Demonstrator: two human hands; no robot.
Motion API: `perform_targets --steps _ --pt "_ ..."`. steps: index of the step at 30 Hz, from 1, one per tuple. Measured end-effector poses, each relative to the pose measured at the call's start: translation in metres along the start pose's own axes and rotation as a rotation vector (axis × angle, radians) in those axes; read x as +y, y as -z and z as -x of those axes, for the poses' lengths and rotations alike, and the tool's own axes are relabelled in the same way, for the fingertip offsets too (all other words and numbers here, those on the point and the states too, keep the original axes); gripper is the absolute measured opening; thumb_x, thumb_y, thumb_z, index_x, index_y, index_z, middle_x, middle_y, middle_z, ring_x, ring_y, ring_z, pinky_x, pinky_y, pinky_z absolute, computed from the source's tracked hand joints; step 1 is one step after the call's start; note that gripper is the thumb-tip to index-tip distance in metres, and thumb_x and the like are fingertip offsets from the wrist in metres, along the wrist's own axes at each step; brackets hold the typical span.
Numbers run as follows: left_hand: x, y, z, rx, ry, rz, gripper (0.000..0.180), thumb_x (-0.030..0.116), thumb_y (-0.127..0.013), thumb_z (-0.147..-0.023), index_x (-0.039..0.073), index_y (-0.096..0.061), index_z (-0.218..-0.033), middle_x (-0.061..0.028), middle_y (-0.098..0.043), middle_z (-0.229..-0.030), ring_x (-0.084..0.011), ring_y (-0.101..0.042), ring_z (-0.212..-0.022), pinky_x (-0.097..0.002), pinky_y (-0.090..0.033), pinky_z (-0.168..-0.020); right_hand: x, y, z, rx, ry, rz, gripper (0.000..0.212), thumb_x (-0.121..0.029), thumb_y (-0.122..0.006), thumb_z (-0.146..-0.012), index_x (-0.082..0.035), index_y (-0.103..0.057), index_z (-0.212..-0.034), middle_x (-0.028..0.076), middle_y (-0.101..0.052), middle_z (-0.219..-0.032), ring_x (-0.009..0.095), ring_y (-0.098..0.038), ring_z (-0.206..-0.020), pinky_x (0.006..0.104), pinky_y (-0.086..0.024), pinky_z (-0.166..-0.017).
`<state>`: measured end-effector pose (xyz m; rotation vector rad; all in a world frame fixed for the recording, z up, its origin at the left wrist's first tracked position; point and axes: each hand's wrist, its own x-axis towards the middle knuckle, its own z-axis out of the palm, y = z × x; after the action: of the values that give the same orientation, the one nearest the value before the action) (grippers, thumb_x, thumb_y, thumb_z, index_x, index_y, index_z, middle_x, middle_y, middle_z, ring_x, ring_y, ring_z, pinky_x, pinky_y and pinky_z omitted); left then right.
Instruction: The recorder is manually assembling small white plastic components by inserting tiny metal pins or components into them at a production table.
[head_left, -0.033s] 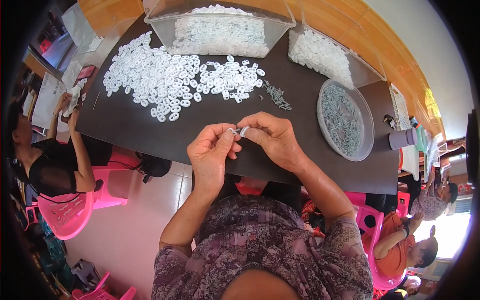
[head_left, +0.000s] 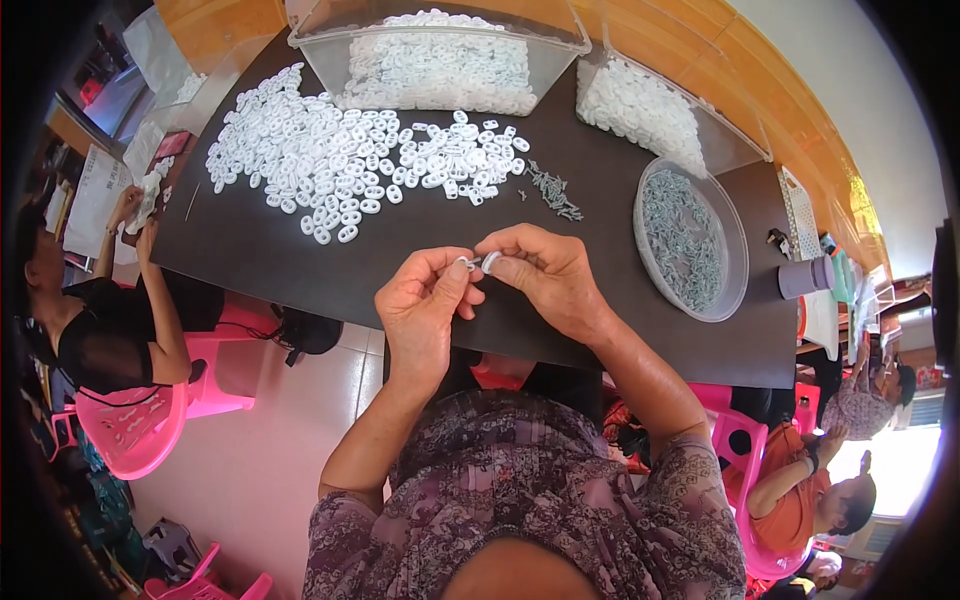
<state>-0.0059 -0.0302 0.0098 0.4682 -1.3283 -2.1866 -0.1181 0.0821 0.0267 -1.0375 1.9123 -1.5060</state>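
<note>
Both my hands meet above the near part of the dark table (head_left: 590, 335). My right hand (head_left: 545, 275) pinches a white oval plastic piece (head_left: 490, 262) between thumb and fingers. My left hand (head_left: 425, 300), also closed, grips a small white plastic piece (head_left: 464, 262) at its fingertips. A thin dark bit shows between the two pieces; I cannot tell what it is. Beyond my hands lie a large heap of white two-holed oval pieces (head_left: 320, 150) and a smaller heap of them (head_left: 465, 155). A little pile of grey screws (head_left: 553, 192) lies to the right.
A round clear tub (head_left: 738, 270) of screws stands at the right, beside a purple-grey cup (head_left: 805, 278). Two clear bins (head_left: 440, 50) (head_left: 735, 140) of white pieces line the back. People sit on pink chairs (head_left: 140, 425) at both sides.
Both hands have shifted very slightly to the right. The white piece in my right hand shows a little more of its face.
</note>
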Motion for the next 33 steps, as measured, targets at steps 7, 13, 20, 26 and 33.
perform_targets --steps 7,13,20,26,33 --pt "-0.002 -0.008 0.004 0.0 0.001 0.017 0.013 0.006 -0.057 -0.089 -0.005 -0.061 -0.094 -0.0112 -0.064 -0.08 -0.012 -0.059 -0.061 -0.022 -0.046 -0.051 0.001 0.001 0.009 0.056 -0.043 -0.241 0.014 0.002 -0.058 -0.085 0.002 -0.061 -0.099 0.004 -0.064 -0.087 0.008 -0.059 -0.082 0.0231 -0.048 -0.074" --pt "-0.004 -0.011 0.007 -0.018 0.01 -0.01 0.016 0.007 -0.058 -0.09 -0.006 -0.061 -0.097 -0.0105 -0.064 -0.081 -0.0114 -0.059 -0.062 -0.0214 -0.045 -0.051 -0.002 0.005 0.014 0.131 -0.037 -0.255 0.017 0.0 -0.06 -0.085 0.0 -0.064 -0.101 0.002 -0.064 -0.086 0.006 -0.057 -0.079 0.0213 -0.047 -0.072" --pt "-0.006 -0.015 0.013 -0.007 0.004 -0.067 0.019 0.008 -0.059 -0.089 -0.005 -0.061 -0.103 -0.0099 -0.064 -0.081 -0.0106 -0.058 -0.061 -0.0203 -0.045 -0.051 -0.002 0.011 0.018 0.166 -0.046 -0.234 0.014 0.0 -0.06 -0.084 0.0 -0.066 -0.097 0.002 -0.066 -0.086 0.005 -0.058 -0.079 0.0219 -0.047 -0.073" --pt "-0.008 -0.02 0.015 0.009 -0.025 -0.097 0.019 0.005 -0.058 -0.089 -0.004 -0.06 -0.106 -0.009 -0.064 -0.082 -0.0097 -0.058 -0.061 -0.0195 -0.044 -0.051 -0.003 0.007 0.02 0.2 -0.078 -0.319 0.014 0.0 -0.06 -0.085 0.0 -0.066 -0.098 0.0 -0.063 -0.083 0.004 -0.052 -0.074 0.0191 -0.042 -0.064" --pt "-0.009 -0.019 0.017 0.013 -0.041 -0.139 0.02 0.005 -0.058 -0.089 -0.004 -0.06 -0.107 -0.0079 -0.064 -0.082 -0.0088 -0.058 -0.062 -0.0184 -0.044 -0.051 -0.002 0.01 0.019 0.182 -0.049 -0.249 0.013 0.001 -0.06 -0.085 0.001 -0.066 -0.097 0.0 -0.063 -0.083 0.004 -0.054 -0.077 0.0186 -0.043 -0.066"
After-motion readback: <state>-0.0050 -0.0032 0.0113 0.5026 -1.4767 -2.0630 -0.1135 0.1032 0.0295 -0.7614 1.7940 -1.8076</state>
